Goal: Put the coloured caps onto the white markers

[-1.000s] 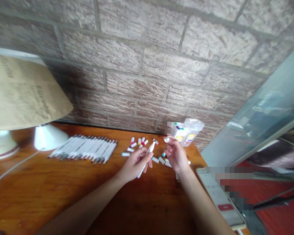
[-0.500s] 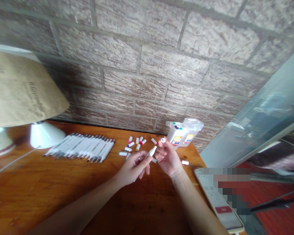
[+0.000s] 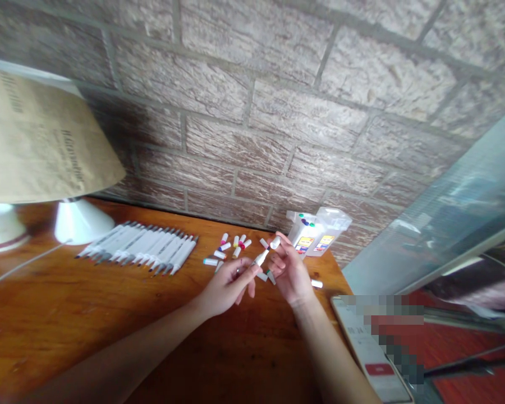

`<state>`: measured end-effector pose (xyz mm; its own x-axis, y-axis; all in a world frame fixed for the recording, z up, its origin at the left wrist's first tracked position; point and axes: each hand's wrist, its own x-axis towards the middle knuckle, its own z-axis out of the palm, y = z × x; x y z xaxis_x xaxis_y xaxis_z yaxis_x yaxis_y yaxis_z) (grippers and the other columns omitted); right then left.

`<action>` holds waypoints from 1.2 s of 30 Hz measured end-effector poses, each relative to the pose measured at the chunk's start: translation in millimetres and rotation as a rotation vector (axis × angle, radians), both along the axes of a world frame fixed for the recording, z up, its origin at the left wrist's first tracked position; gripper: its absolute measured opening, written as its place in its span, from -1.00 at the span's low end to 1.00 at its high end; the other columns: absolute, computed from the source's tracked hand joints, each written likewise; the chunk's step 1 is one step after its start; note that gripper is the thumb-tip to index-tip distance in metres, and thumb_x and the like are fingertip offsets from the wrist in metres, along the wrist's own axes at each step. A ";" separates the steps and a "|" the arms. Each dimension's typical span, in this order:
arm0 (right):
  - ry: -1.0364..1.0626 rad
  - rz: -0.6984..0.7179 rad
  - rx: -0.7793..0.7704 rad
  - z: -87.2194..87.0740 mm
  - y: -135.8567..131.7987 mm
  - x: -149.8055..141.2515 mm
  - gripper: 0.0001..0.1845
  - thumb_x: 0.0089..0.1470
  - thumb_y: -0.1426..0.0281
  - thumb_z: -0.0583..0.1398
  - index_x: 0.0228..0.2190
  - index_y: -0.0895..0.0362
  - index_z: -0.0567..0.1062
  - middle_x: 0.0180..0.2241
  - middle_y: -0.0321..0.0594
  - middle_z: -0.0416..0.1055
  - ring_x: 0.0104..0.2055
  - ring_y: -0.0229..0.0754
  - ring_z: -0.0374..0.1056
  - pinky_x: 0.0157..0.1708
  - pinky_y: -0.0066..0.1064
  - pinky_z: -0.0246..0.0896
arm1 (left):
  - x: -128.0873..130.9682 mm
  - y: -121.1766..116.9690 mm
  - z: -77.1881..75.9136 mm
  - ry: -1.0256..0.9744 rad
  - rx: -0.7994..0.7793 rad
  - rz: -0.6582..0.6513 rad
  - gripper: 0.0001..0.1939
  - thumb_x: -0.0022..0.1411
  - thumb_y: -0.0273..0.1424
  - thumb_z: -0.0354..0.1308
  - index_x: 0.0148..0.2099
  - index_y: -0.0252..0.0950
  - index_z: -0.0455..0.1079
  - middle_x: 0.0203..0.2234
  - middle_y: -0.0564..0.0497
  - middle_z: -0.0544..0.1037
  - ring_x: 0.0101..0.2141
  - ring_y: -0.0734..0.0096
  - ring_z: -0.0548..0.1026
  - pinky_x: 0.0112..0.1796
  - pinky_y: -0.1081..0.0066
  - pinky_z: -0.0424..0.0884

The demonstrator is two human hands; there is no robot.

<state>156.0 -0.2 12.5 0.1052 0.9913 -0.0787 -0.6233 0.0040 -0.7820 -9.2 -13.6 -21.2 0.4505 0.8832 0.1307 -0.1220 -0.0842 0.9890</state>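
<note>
My left hand is closed around a white marker, whose uncapped tip points up and to the right. Between the thumb and fingers of my right hand is a white marker cap, just beyond the bare tip and apart from it. Loose caps with coloured ends, such as a blue-ended cap, lie scattered on the table behind and around both hands. Part of the marker's barrel is hidden by my left fingers, and some caps are partly covered by my hands.
Many white markers lie side by side at the left. A lamp stands behind them, its cord crossing the wooden table. Clear plastic marker cases stand at the back right by the brick wall. A phone lies along the right edge.
My right hand has moved left with the cap, bringing it close to the marker's bare tip. My left hand has kept its hold on the marker. The view has shifted slightly.
</note>
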 end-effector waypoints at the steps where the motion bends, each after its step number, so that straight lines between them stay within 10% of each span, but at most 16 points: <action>1: -0.034 -0.008 0.023 0.4 -0.7 -0.5 -0.57 -0.12 0.30 0.42 -0.15 0.04 0.53 -0.34 -0.36 0.55 -0.63 -0.53 -0.06 -0.66 -0.64 -0.13 | 0.0 0.1 -0.1 0.008 0.003 0.008 -0.37 0.27 0.24 0.11 -0.16 -0.29 0.42 -0.62 0.10 0.48 -0.74 0.59 0.23 -0.68 0.50 0.05; 17: -0.215 -0.123 0.113 1.3 -6.2 -4.8 -0.49 -0.08 0.23 0.44 -0.05 -0.01 0.57 -0.36 -0.40 0.50 -0.64 -0.52 0.03 -0.65 -0.58 -0.08 | -2.6 3.4 0.0 0.039 0.036 0.048 -0.42 0.30 0.19 0.11 -0.21 -0.29 0.37 -0.60 0.11 0.47 -0.72 0.62 0.22 -0.66 0.52 0.07; 24: -0.472 -0.059 0.224 -12.2 -4.9 0.4 -0.53 0.10 0.08 0.39 -0.06 0.10 0.56 -0.70 -0.53 0.18 -0.65 -0.43 0.08 -0.62 -0.56 -0.08 | -4.6 3.9 -2.5 0.070 0.114 0.035 -0.51 0.41 0.06 0.07 -0.25 -0.30 0.38 -0.57 0.11 0.47 -0.67 0.61 0.25 -0.61 0.51 0.13; 36: -0.603 -0.013 0.363 -6.7 -9.5 1.9 -0.63 0.11 0.18 0.40 -0.08 0.06 0.57 -0.38 -0.35 0.58 -0.63 -0.44 0.26 -0.59 -0.54 0.19 | -8.5 5.2 -6.3 0.245 0.409 0.178 -0.61 0.47 -0.09 0.04 -0.21 -0.31 0.44 -0.58 0.08 0.51 -0.54 0.47 0.45 -0.44 0.47 0.27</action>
